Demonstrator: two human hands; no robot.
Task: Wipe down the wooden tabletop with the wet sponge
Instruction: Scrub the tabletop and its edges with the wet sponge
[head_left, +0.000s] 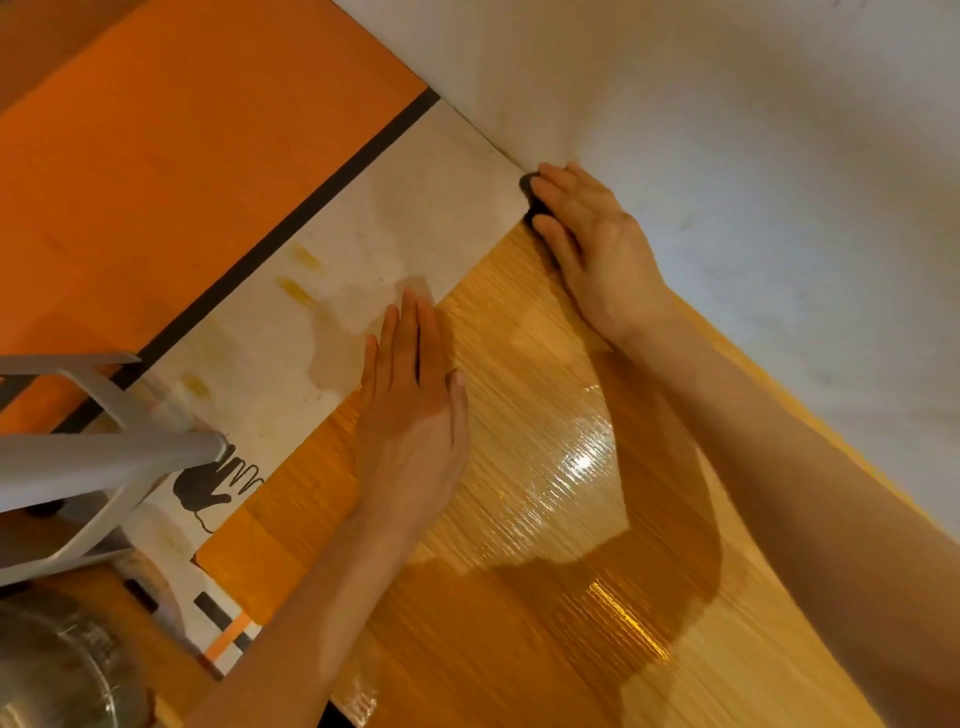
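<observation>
The wooden tabletop (561, 519) fills the lower right, glossy and wet with bright reflections. My right hand (592, 244) presses a dark sponge (531, 193) into the table's far corner, where it meets the white wall. Only a small dark edge of the sponge shows past my fingers. My left hand (415, 405) lies flat, palm down with fingers together, on the table's left edge, holding nothing.
A white wall (753, 156) runs along the table's right side. Left of the table lies pale tiled floor (395, 218) with a black stripe and orange flooring (182, 171). A grey plastic stool (98, 457) and a metal pot (57, 670) sit at the lower left.
</observation>
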